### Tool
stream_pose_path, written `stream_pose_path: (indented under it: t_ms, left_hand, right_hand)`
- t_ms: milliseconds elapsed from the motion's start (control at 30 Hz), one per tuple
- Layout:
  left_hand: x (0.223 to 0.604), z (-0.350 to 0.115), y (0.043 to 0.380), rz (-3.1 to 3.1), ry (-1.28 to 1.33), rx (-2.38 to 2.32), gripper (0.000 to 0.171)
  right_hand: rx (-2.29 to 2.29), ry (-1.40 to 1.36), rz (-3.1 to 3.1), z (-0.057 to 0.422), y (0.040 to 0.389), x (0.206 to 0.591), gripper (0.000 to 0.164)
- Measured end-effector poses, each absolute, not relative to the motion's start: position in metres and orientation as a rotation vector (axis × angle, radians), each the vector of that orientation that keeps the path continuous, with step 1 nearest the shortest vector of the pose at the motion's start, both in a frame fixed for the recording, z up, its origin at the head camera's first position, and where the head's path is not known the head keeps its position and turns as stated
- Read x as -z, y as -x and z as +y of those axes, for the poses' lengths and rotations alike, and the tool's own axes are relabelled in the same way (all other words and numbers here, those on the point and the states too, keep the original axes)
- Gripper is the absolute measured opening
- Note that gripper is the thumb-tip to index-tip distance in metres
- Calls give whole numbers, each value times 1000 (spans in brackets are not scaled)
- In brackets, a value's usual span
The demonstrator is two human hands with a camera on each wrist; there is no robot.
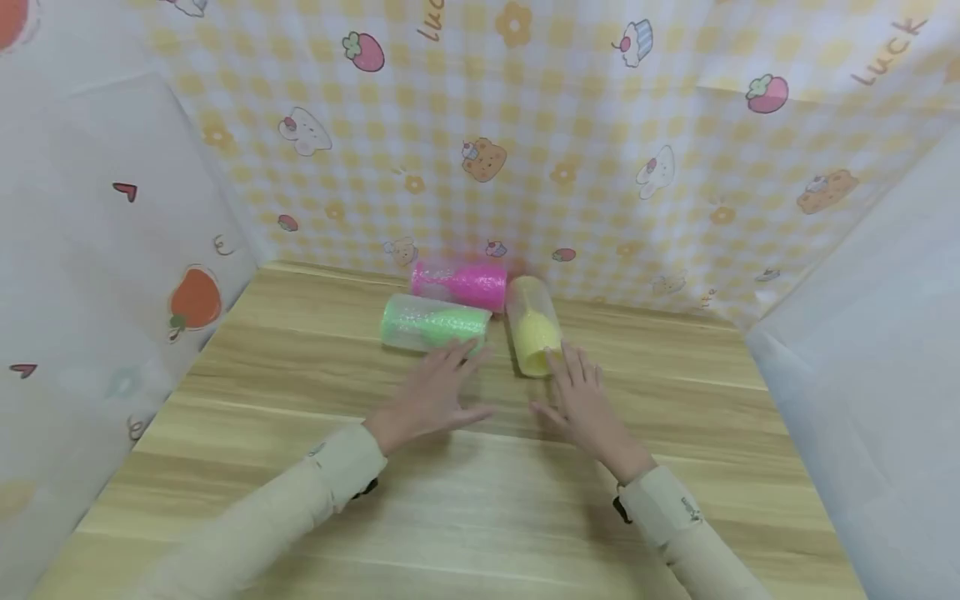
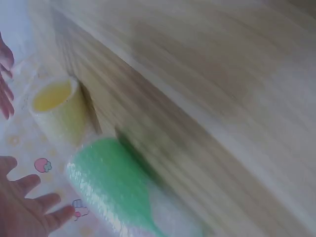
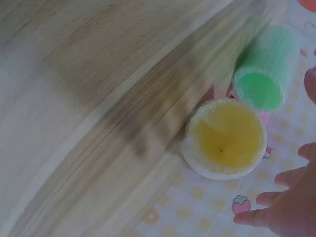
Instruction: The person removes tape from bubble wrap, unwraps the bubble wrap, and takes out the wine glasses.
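A green goblet in clear bubble wrap lies on its side. My left hand is spread just in front, its fingertips overlapping the wrap's near right end in the head view. To the right, a yellow goblet, also wrapped, lies with its open mouth facing me. My right hand reaches to that mouth's right side with fingers extended, gripping nothing. Behind the green one lies a wrapped pink goblet, mostly hidden in both wrist views.
All three goblets lie on a wood-grain table, near its back edge. A yellow checked cloth with printed sweets and strawberries hangs right behind them. White sheets enclose the left and right sides.
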State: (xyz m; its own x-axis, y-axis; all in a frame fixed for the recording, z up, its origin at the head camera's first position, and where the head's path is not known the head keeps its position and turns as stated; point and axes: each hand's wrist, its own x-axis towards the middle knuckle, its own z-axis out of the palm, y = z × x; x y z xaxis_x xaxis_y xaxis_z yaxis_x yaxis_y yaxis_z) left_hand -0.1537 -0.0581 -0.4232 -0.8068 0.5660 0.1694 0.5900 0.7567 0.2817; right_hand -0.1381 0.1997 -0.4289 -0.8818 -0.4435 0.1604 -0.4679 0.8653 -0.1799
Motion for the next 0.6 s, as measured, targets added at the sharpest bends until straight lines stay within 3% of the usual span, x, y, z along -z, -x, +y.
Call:
stream_pose_path:
  t_ms: [300, 600]
  left_hand:
    - [445, -18, 168, -2921, 787, 1195, 85]
    - [449, 11, 191, -2760, 332, 2111, 88]
  right_hand:
    - [-904, -481, -2872, 202, 163, 436, 75]
    - [-1341, -152, -2835, 200, 191, 447, 73]
